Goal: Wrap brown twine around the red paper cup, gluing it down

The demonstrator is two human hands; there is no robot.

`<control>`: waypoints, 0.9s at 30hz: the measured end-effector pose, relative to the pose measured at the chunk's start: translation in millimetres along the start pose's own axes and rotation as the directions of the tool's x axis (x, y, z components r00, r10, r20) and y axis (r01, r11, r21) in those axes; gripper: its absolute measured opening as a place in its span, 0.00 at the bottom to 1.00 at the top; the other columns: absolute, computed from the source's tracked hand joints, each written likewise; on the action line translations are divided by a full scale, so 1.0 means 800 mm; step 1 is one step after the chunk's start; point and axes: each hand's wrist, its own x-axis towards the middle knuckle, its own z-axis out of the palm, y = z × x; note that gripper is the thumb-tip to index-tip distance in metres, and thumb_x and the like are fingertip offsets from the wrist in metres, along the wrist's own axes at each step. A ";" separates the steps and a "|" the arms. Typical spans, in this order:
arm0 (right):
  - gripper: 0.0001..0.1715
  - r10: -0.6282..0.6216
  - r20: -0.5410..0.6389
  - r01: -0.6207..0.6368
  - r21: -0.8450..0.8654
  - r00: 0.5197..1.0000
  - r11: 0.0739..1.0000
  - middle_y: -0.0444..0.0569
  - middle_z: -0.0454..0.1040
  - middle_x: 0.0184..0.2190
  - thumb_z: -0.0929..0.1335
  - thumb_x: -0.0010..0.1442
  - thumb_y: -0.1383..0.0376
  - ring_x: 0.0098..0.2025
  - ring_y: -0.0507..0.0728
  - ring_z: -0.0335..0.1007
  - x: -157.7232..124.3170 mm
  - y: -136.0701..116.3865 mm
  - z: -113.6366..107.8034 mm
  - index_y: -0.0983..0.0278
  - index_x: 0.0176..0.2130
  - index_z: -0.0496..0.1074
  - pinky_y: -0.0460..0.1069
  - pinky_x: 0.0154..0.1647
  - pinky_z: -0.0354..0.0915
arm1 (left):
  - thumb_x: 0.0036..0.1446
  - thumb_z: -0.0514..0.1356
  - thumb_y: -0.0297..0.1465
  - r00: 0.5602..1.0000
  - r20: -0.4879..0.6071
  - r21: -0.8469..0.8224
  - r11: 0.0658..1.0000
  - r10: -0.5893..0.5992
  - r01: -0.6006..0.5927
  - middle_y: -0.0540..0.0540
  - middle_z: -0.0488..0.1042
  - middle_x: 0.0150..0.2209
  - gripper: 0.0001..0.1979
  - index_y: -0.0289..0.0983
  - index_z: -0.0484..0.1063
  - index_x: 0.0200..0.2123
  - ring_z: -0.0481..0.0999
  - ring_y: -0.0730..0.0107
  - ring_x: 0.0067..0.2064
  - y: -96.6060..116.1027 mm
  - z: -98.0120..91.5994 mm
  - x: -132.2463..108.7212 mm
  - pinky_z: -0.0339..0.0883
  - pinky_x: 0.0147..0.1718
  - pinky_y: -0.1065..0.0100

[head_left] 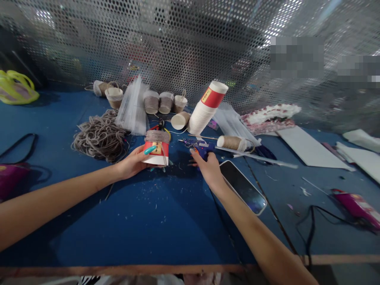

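Observation:
My left hand (134, 162) is closed around a red and white paper cup (156, 152) turned upside down, its upper part wound with grey-brown twine. The cup rests on the blue table (148, 221). My right hand (208, 166) grips a blue glue gun (199, 146) lying just right of the cup, nozzle pointing left. A phone (243, 187) lies face up beside my right wrist.
A coil of twine (101, 136) lies left of the cup. Behind stand a tilted stack of paper cups (206, 109), several twine-wrapped cups (151, 102), clear glue sticks (132, 105) and a twine spool (231, 142). A perforated metal screen (178, 47) closes the back. Cables and a magenta tool (356, 206) lie right.

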 end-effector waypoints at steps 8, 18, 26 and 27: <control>0.27 -0.492 -0.113 0.310 -0.650 0.863 0.694 0.59 0.70 0.31 0.64 0.59 0.44 0.40 0.70 0.71 -0.010 0.008 -0.005 0.66 0.37 0.65 0.66 0.40 0.69 | 0.49 0.68 0.47 0.972 -0.022 0.139 0.963 -0.232 0.233 0.40 0.79 0.42 0.29 0.35 0.72 0.48 0.79 0.62 0.39 0.016 -0.037 0.015 0.71 0.36 0.67; 0.15 -0.916 0.212 0.916 -0.295 0.340 0.271 0.51 0.73 0.58 0.67 0.61 0.60 0.66 0.63 0.55 -0.057 -0.027 -0.001 0.57 0.41 0.54 0.68 0.68 0.47 | 0.55 0.60 0.53 0.938 0.052 0.381 0.875 -0.344 0.300 0.44 0.77 0.31 0.30 0.38 0.71 0.51 0.70 0.70 0.24 0.032 -0.026 0.010 0.58 0.19 0.73; 0.16 -0.914 0.254 0.931 -0.266 0.317 0.249 0.48 0.76 0.56 0.68 0.59 0.63 0.62 0.62 0.59 -0.061 -0.019 0.002 0.56 0.40 0.54 0.68 0.67 0.46 | 0.61 0.53 0.53 0.934 0.082 0.418 0.862 -0.349 0.286 0.42 0.79 0.37 0.30 0.38 0.68 0.56 0.71 0.69 0.27 0.027 -0.038 0.012 0.61 0.23 0.70; 0.16 -0.918 0.247 0.933 -0.264 0.309 0.244 0.48 0.76 0.56 0.68 0.59 0.63 0.61 0.62 0.60 -0.060 -0.019 0.001 0.56 0.40 0.55 0.68 0.66 0.47 | 0.62 0.53 0.52 0.933 0.094 0.421 0.863 -0.348 0.279 0.41 0.79 0.38 0.30 0.38 0.68 0.57 0.72 0.68 0.28 0.027 -0.040 0.013 0.62 0.25 0.70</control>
